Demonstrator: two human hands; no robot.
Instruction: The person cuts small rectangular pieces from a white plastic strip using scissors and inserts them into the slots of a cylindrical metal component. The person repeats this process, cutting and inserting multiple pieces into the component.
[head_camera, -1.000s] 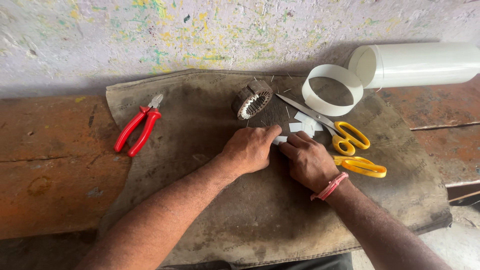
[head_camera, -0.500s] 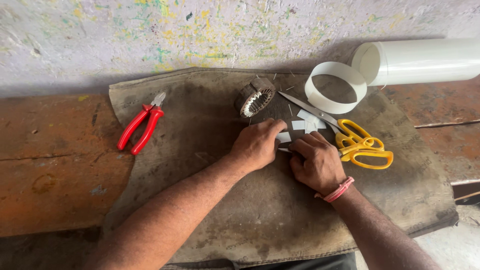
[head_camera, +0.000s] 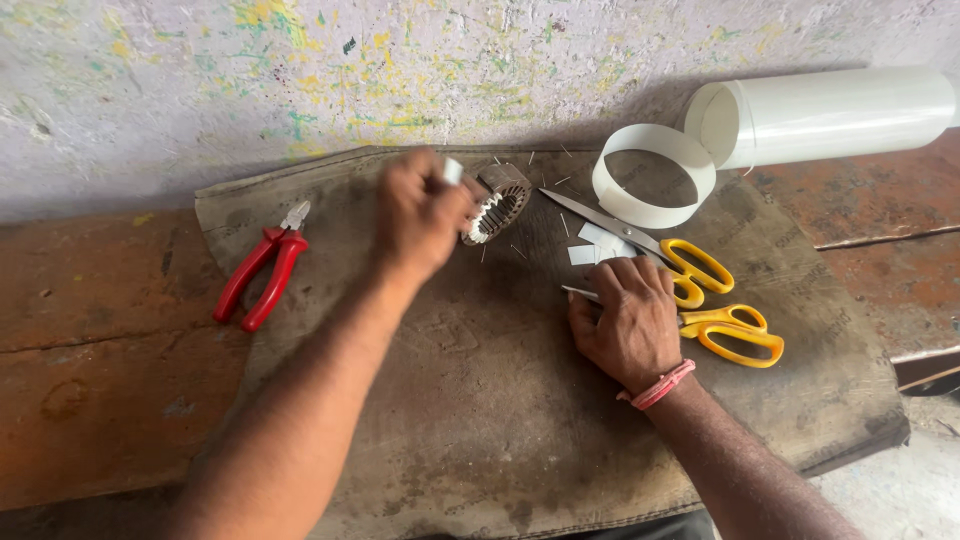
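My left hand (head_camera: 420, 215) is raised over the brown mat (head_camera: 500, 400) and pinches a small white paper piece (head_camera: 452, 171), right beside the slotted metal stator ring (head_camera: 497, 203). The hand is blurred. My right hand (head_camera: 628, 315) rests flat on the mat next to the yellow-handled scissors (head_camera: 700, 290), its fingers over a thin metal strip (head_camera: 578, 292); whether it grips the strip I cannot tell. A few cut white paper pieces (head_camera: 598, 243) lie just above that hand.
Red-handled pliers (head_camera: 262, 275) lie at the mat's left edge. A loose loop of white sheet (head_camera: 652, 175) and a white sheet roll (head_camera: 830, 115) lie at the back right, against the paint-speckled wall (head_camera: 300, 80). The rusty brown bench (head_camera: 100, 350) extends left and right.
My left hand lifted from beside the right hand and moved up and left to the stator ring, carrying a small white piece. The right hand stayed near the scissors and flattened onto the mat.
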